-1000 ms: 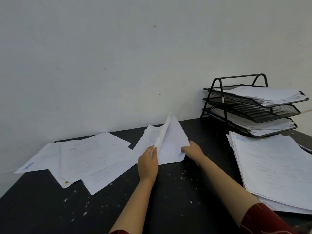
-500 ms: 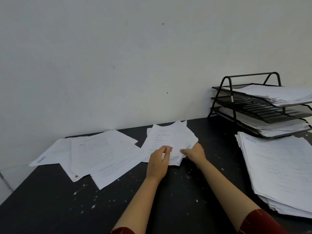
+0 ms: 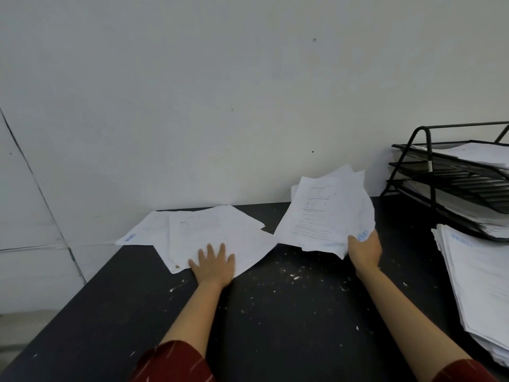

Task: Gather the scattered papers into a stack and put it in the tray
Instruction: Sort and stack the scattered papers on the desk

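Observation:
My right hand (image 3: 365,250) grips the near edge of a loose bundle of white papers (image 3: 327,213), which is tilted up off the black table. My left hand (image 3: 213,264) lies flat, fingers spread, on the near edge of several scattered sheets (image 3: 209,232) spread by the wall at the left. A black three-tier wire tray (image 3: 451,172) stands at the far right; papers lie in its top and bottom tiers.
A thick stack of papers (image 3: 479,285) lies on the table at the right, in front of the tray. The black table (image 3: 275,312) is speckled with white flecks; its left edge runs diagonally. A white wall rises right behind the papers.
My right hand has lifted the bundle and carried it to the right. My left hand has let go of it and moved left onto the scattered sheets. The view has swung left.

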Demonstrator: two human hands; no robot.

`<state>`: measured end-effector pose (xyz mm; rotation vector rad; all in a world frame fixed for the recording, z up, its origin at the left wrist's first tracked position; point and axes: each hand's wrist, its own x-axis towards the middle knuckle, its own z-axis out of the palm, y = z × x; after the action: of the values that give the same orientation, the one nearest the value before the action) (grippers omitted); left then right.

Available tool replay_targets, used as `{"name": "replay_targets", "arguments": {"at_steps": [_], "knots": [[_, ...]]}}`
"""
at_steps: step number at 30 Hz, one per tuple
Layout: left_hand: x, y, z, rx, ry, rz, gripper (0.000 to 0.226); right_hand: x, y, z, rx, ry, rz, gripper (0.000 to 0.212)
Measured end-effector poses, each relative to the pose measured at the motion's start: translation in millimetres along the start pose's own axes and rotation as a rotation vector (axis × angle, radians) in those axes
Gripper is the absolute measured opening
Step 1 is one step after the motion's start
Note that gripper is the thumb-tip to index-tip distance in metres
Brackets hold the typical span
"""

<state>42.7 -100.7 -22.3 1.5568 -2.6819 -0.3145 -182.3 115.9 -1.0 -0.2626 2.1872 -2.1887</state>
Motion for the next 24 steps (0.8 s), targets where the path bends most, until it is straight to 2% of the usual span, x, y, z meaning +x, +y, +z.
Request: {"name": "replay_targets", "arguments": {"at_steps": [7,12,16,19,21,22,24], "knots": [[-24,62,13,0.009,-0.030,0.204,0.057,10,-15,-11,0.099,0.036,-0.031,0.050],[-40,80,17,-0.016,0.178,0.355,0.048,17,-14,-24,0.084,0.048,-0.018,0.051],[-44,81,9,-0.158,0.316,0.439,0.033,20,-12,-30,0.127,0.049,0.006,0.048],[-42,80,2,-0.233,0.362,0.358,0.034,22,-12,-32,0.136,0.052,0.014,0.047],[-37,79,-3,-0.220,0.375,0.184,0.034,23,-11,-33,0.131,0.040,0.013,0.047],[-34,78,-6,-0.196,0.338,0.060,0.041,23,-10,-33,0.129,0.027,0.015,0.047],[-32,74,-14,-0.156,0.189,-0.173,0.073,22,-7,-33,0.115,-0.003,0.018,0.046]]}}
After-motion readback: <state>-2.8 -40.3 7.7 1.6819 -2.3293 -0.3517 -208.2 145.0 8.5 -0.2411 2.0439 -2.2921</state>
